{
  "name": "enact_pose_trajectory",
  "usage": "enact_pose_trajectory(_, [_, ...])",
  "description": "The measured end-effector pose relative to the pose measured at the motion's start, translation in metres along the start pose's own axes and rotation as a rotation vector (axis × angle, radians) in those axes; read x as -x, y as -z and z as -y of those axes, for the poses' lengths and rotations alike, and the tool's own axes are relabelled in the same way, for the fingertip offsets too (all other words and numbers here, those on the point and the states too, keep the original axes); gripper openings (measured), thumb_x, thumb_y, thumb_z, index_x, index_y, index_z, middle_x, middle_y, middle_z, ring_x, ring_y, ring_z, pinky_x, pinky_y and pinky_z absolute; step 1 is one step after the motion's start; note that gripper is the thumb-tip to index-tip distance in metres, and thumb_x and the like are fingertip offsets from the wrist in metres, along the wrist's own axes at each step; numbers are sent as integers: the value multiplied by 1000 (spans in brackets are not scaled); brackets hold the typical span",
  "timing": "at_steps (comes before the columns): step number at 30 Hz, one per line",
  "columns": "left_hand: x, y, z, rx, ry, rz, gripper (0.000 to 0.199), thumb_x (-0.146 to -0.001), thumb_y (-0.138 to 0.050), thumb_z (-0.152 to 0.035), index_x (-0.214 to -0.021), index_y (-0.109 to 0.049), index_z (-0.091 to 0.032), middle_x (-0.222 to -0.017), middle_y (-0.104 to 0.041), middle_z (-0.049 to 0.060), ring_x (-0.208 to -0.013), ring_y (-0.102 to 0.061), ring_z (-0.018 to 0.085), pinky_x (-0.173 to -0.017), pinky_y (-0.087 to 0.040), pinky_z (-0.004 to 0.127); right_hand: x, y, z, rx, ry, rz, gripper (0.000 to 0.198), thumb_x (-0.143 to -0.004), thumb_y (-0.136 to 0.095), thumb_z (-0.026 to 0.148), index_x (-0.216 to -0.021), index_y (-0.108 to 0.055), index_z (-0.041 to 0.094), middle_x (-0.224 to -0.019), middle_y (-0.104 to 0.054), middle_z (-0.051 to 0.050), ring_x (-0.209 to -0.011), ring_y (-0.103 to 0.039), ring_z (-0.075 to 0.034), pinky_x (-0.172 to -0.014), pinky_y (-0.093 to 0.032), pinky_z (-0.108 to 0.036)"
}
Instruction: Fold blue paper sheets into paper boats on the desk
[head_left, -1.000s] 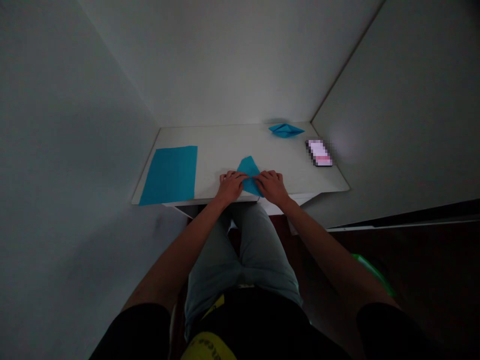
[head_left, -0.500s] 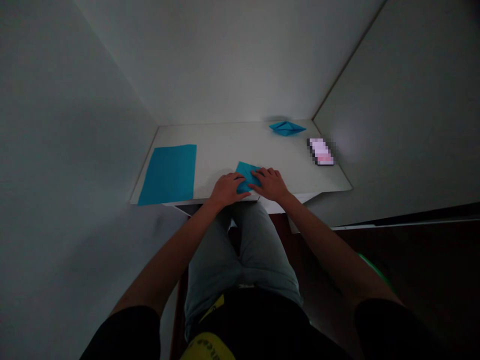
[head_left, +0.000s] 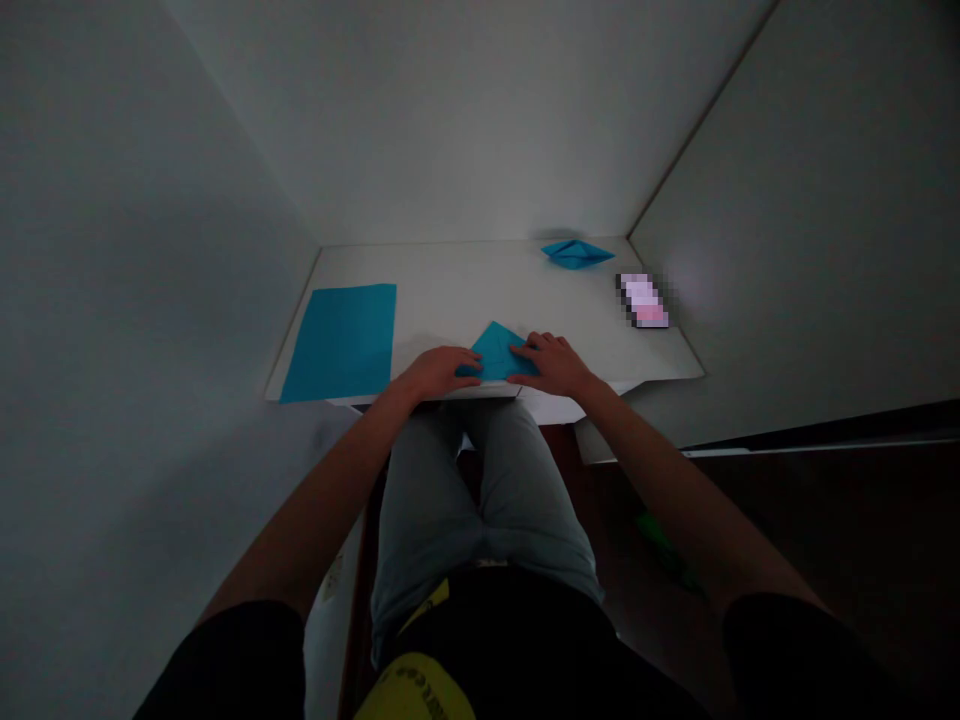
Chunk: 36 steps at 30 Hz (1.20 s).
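A folded piece of blue paper (head_left: 496,352), now a triangle with its point facing away from me, lies near the table's front edge. My left hand (head_left: 439,371) pinches its left corner, thumb along the lower edge and fingers on top. At the right corner, my right hand (head_left: 556,365) grips the paper the same way. Crease lines show faintly on its face. Fingers cover both outer corners.
A flat blue sheet (head_left: 342,340) lies on the white table (head_left: 457,280) at the left. A folded blue paper boat (head_left: 576,255) sits at the back right. Nearby is a phone (head_left: 643,301) with a lit, blurred screen. Walls enclose the table's back and sides.
The folded paper has turned so that a point faces away and a long edge faces me. My left hand has shifted left to its corner; the right hand has moved slightly right.
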<state>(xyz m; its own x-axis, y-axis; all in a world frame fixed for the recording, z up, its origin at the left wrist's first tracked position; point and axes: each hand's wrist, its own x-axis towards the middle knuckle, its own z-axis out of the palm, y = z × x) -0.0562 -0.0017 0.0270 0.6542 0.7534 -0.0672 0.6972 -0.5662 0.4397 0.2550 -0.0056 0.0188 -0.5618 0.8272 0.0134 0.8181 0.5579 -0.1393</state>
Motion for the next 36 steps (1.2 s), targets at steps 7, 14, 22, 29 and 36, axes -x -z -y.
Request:
enact_pose_trajectory(7, [-1,4,16,190,8,-9,27,-97,-80,-36,-122,-86,-30,-149,-78,4,-139,-74,26,-126,-53,44,-6,9,-7,6,49,65,87,-99,-60,86,-159,-68,24,-144,-70,-21,-122,-65,-40,-105,-49,-51])
enact_pose_trajectory(14, [6,6,24,199,-36,5,50,-83,-93,-39,-131,-82,-30,-155,-74,6,-145,-71,27,-128,-50,45,-8,8,-11,7,84,79,82,-101,-62,81,-160,-67,24,-143,-69,-21,-123,-65,-40,-102,-49,-49])
enact_pose_trajectory(22, [5,4,15,238,40,-90,17,-100,-69,-37,-102,-83,-28,-133,-85,4,-127,-79,26,-117,-59,45,-8,9,-10,14,95,61,90,-97,-61,88,-158,-70,22,-141,-71,-22,-119,-67,-40,-101,-51,-49])
enact_pose_trajectory(29, [12,-11,9,273,121,-346,11,-106,-60,-28,-101,-68,-23,-127,-80,10,-119,-76,23,-109,-60,43,-15,17,-7,0,44,52,66,-113,-43,72,-145,-80,28,-135,-76,-15,-120,-71,-35,-106,-46,-48])
enact_pose_trajectory(36, [13,-19,-15,-15,270,-493,12,-105,-64,-25,-114,-70,-21,-136,-72,17,-131,-67,31,-114,-54,50,-32,18,-5,0,-23,47,44,-113,-50,44,-134,-82,24,-129,-81,-15,-122,-74,-36,-113,-43,-51])
